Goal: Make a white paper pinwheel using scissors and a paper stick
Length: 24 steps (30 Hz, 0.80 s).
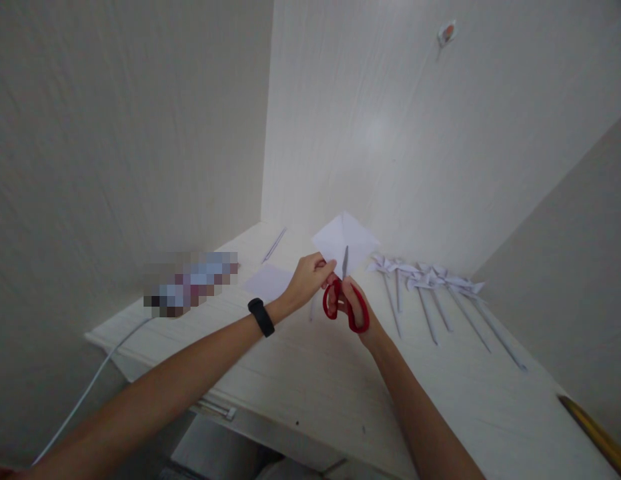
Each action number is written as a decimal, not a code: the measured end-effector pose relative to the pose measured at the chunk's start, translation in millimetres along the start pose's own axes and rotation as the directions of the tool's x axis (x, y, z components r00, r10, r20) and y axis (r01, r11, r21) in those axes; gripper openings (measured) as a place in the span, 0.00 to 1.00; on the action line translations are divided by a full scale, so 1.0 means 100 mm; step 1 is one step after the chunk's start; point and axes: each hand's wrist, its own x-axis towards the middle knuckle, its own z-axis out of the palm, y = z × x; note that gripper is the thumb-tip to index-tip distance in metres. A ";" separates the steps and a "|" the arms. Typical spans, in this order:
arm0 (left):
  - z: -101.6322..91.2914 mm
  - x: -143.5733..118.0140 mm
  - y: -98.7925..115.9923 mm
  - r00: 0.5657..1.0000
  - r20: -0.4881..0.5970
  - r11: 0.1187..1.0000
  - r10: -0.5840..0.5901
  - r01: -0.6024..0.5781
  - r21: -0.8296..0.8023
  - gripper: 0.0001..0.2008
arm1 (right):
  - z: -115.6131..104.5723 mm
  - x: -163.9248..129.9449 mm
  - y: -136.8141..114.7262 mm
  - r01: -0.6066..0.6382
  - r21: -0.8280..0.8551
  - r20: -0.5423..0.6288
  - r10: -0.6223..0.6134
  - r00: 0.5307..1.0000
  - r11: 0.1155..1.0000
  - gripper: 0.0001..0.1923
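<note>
A white cable [85, 393] hangs off the left edge of a white table [310, 380] set into a corner of pale walls. On the table's left part lies a blurred-out object [190, 283]; what it is cannot be told. Further back, near the wall, a thin rolled paper stick [274, 245] lies alone. Just right of the blurred object a flat white sheet [267, 281] rests on the tabletop.

The left hand [306, 280], with a black band [261, 317] on its wrist, is raised above the table. Its thumb and fingers are pinched together on the lower left edge of a white square of paper [346, 241], which it holds up in the air, one corner pointing upward, above the middle of the table.

The right hand [357, 303] is closed through the red handles of a pair of scissors [343, 297]. The blades point upward and enter the paper's lower edge, close beside the left thumb. The blades look nearly together; the gap between them is too small to judge.

To the right, a row of white paper pinwheels [425, 277] lies flat, heads toward the wall, sticks running toward the near edge. At the far right edge a brown and yellow rod [595, 433] crosses the corner of view.
</note>
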 end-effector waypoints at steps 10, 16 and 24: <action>-0.01 -0.02 0.04 1.000 0.007 1.000 0.009 -0.009 0.003 0.14 | 0.01 -0.01 -0.01 0.008 0.013 0.012 -0.008 1.000 1.000 0.21; 0.00 -0.02 0.05 1.000 0.009 1.000 0.008 -0.008 0.003 0.14 | 0.01 0.02 0.02 0.009 0.007 0.003 -0.009 1.000 1.000 0.22; 0.01 -0.01 0.02 1.000 0.009 1.000 0.009 -0.009 -0.003 0.14 | 0.02 0.03 0.04 0.000 -0.008 -0.031 -0.001 1.000 1.000 0.22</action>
